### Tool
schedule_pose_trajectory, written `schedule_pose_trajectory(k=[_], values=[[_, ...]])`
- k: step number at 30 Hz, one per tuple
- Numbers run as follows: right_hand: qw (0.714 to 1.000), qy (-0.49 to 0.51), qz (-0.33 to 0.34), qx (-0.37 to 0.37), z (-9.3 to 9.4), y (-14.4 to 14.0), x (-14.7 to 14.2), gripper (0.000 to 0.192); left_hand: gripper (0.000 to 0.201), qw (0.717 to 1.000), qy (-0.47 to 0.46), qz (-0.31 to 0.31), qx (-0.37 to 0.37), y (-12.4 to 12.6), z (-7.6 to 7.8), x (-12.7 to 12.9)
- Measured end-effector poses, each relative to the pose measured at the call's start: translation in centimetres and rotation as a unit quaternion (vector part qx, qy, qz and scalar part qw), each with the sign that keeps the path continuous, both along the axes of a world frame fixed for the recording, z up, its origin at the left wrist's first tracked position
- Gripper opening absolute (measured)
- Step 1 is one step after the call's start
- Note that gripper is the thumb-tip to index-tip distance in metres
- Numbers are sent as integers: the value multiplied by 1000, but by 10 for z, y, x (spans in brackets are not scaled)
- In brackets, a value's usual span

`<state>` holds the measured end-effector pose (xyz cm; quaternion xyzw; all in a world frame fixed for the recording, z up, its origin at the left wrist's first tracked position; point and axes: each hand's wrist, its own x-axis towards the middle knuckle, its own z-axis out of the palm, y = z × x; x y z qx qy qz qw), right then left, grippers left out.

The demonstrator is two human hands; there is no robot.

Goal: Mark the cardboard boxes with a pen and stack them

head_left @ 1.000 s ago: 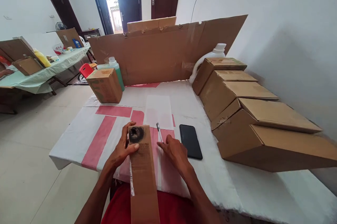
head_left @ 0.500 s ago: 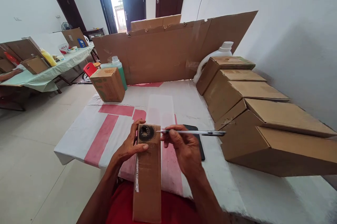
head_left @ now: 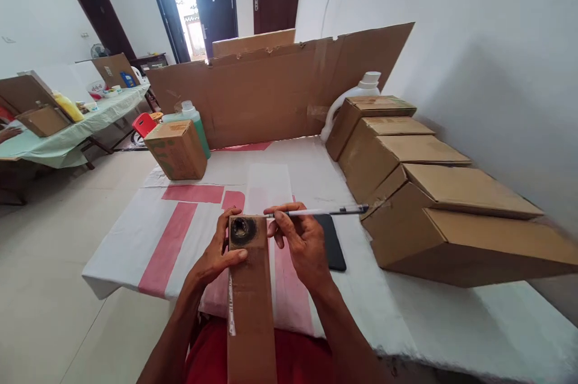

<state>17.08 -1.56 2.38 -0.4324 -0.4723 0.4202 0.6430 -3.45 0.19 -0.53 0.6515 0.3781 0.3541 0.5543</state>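
Left hand (head_left: pixel 215 260) steadies cardboard strip (head_left: pixel 249 294); right hand (head_left: pixel 301 245) grips pen (head_left: pixel 316 212).

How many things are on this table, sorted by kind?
Boxes: 6, namely the small box, the long box in the left hand, and 4 along the wall
Bottles: 2
Pen: 1, in the right hand
Phone: 1
Total: 10

Long cardboard strip (head_left: pixel 250 306) and white pen (head_left: pixel 316 212), both held above the desk (head_left: pixel 135 239).
Strip: brown, narrow, running lengthwise from the lap to the desk edge, a dark, black-ringed hole near its far end, white tape along its left edge. Pen: slim, dark cap end pointing right, lying nearly level, tip just beside the strip's far right corner.
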Motion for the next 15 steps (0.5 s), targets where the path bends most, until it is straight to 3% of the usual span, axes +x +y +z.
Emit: schedule_pose_trajectory(k=[3,6,9,11,15], values=[[980,-166,-61,-95,-11,28,16,29,92,1000,2,14,5,0,-3,-5],[922,-320,-68,-206,-39,42,29,17,91,999,4,32,13,0,-7,-11],[869,-402,-56,-284,-69,38,29,14,91,998,14,52,13,-2,-8,-13],[833,-443,-53,-326,-83,32,25,23,92,999,14,51,5,-3,-7,-13],[788,-498,-46,-360,-90,21,17,30,90,999,6,50,0,-5,-1,-9]])
